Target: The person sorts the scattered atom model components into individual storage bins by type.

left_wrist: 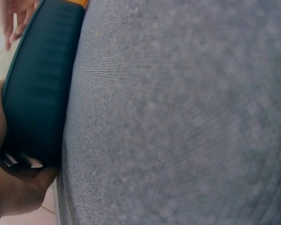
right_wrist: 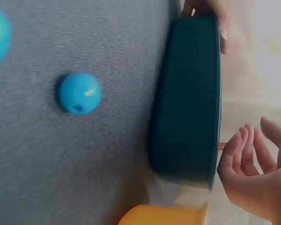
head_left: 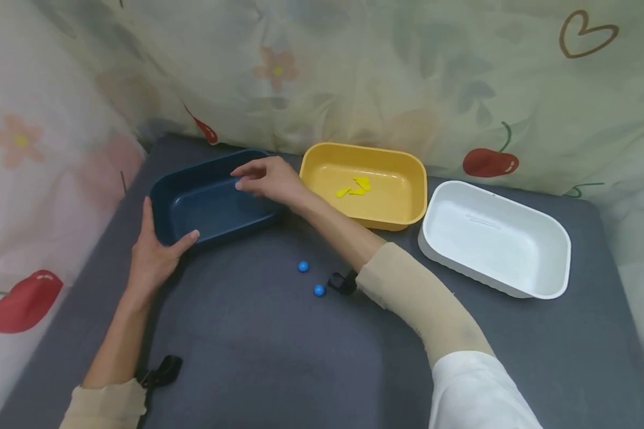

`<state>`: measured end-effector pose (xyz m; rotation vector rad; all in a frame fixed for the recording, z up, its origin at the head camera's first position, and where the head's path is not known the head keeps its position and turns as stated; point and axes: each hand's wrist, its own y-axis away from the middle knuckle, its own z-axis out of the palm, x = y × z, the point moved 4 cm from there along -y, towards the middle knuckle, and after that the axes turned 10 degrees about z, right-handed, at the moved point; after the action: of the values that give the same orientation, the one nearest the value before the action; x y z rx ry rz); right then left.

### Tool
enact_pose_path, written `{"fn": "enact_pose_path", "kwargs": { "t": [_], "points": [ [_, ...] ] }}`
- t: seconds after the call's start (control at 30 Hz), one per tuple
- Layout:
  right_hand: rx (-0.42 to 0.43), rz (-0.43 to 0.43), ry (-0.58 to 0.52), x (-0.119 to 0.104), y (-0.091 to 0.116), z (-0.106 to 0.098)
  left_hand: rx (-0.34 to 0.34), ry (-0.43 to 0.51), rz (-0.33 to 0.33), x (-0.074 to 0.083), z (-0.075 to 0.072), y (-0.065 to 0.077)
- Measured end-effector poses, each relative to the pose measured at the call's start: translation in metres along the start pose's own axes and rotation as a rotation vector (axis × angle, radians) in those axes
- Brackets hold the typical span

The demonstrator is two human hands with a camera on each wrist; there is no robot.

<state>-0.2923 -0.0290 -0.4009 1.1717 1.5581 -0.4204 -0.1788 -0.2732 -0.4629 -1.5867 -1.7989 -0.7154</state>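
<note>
My left hand [head_left: 152,253] grips the left end of a dark blue plastic bin [head_left: 209,205], thumb near the front rim and fingers along the end wall. Over the bin's right half hovers my right hand [head_left: 272,179]; in the right wrist view its fingers [right_wrist: 241,152] are loosely bent, the thumb stands apart, and nothing shows between them. The bin's inner floor looks bare in the head view. Two blue beads [head_left: 303,266] lie on the grey cloth in front; one bead [right_wrist: 79,93] shows a hole.
A yellow bin [head_left: 392,205] with several small bright yellow pieces [head_left: 361,183] stands right of the blue one. Further right sits a white bin [head_left: 494,238]. Behind the table hangs a printed curtain [head_left: 354,71]. Black camera mounts [head_left: 163,370] are on both wrists.
</note>
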Motion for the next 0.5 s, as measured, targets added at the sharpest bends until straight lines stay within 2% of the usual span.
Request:
{"fn": "enact_pose_path", "kwargs": {
  "t": [0.33, 0.5],
  "points": [
    [0.006, -0.024, -0.070, 0.017, 0.039, -0.012, -0.003, 0.014, 0.008, 0.001, -0.001, 0.001],
    [0.007, -0.074, -0.084, 0.023, 0.059, -0.018, -0.005, 0.022, 0.002, 0.000, 0.000, 0.002]
  ]
}}
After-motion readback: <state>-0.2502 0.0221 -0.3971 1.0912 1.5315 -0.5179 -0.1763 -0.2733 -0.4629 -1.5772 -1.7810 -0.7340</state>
